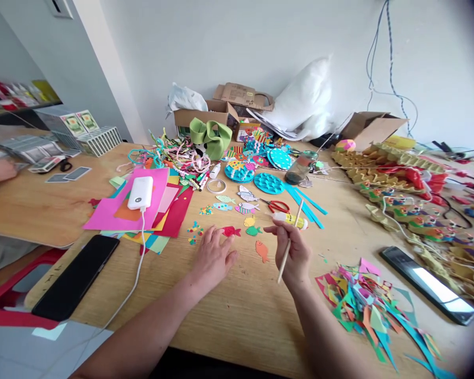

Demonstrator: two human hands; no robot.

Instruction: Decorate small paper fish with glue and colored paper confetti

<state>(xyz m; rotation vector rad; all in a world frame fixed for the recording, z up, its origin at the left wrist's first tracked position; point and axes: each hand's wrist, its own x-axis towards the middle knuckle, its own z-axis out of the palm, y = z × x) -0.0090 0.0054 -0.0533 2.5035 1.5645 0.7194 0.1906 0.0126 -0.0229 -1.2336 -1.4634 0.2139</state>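
Note:
My left hand rests on the table with its fingers apart, a fingertip at the edge of a red paper fish. In my right hand is a thin wooden stick, held slantwise above the tabletop. Between the hands lie a green paper fish, an orange paper fish and a yellow paper fish. Beyond them are patterned paper fish. Small coloured dots are scattered left of the red fish. A yellow glue tube lies behind my right hand.
Red-handled pliers and blue strips lie farther back. Paper scraps and a phone are at right. Coloured sheets, a white power bank and a black phone sit left. Another person's hand is far left.

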